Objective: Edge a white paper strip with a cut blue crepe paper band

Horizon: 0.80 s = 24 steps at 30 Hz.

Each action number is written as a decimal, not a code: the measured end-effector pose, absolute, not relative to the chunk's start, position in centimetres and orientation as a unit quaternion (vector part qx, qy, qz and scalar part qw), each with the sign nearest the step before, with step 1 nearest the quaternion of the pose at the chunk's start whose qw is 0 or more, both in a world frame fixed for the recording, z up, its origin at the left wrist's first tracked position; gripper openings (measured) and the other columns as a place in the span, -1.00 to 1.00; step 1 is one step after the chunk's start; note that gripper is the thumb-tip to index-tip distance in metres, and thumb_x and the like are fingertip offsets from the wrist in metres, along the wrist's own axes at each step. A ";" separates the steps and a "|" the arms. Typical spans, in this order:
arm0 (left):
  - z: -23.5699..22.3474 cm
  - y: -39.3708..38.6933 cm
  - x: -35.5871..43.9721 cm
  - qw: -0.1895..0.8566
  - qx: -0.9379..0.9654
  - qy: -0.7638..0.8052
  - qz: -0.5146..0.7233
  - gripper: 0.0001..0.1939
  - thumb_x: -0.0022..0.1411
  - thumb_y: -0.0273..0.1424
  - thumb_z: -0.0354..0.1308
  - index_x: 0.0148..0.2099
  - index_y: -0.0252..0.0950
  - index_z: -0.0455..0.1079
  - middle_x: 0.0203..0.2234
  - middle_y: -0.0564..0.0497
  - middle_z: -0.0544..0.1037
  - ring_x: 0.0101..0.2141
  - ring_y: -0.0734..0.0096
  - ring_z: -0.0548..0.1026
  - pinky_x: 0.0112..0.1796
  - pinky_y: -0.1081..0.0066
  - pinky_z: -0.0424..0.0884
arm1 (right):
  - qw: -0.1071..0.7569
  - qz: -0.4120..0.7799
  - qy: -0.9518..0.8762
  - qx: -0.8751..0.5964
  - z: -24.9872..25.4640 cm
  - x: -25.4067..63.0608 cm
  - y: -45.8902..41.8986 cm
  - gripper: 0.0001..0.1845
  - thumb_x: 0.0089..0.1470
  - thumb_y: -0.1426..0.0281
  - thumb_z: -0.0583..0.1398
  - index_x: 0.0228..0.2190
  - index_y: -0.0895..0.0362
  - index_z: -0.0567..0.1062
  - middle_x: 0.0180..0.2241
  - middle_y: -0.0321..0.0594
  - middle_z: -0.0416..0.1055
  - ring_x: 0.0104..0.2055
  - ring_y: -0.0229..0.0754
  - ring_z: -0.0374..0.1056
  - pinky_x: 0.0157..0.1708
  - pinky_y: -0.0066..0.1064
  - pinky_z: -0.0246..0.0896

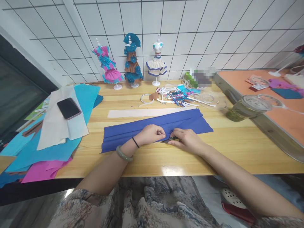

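A folded length of blue crepe paper [128, 126] lies slantwise across the table in front of me. My left hand [152, 133] rests over its lower edge with the fingers curled closed; whatever is between the fingertips is hidden. Just to its right, my right hand [186, 140] grips a small pair of dark scissors [173, 138]. Their blades point left, at the paper's lower edge and close to my left fingertips. I cannot tell whether the blades are apart. Behind the blue paper is a long off-white strip [133, 113], partly covered by it at the right.
Coloured paper sheets [51, 156] with a phone [68, 108] on top cover the left side. Three dressed mini mannequins [156, 68] stand along the wall. Paper scraps [178, 96] lie behind the strip. A lidded plastic cup [245, 107] stands right, beside an orange-topped surface [275, 117].
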<state>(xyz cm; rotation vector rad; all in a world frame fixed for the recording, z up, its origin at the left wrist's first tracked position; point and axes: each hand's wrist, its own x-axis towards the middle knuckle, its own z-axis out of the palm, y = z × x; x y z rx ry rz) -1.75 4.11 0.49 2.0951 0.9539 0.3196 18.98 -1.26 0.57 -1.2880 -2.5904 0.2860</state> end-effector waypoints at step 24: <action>0.2 4.3 -1.8 0.419 0.819 0.372 0.125 -0.75 0.06 -0.28 0.09 -0.30 -0.31 0.49 -0.44 0.04 0.56 -0.44 0.50 0.43 -0.42 0.56 0.27 | 0.128 0.101 -0.881 -0.444 0.2 18.1 -1.4 -0.63 0.13 0.09 0.02 -0.32 0.12 0.41 -0.32 -0.18 0.44 -0.33 -0.20 0.38 -0.40 -0.42 0.12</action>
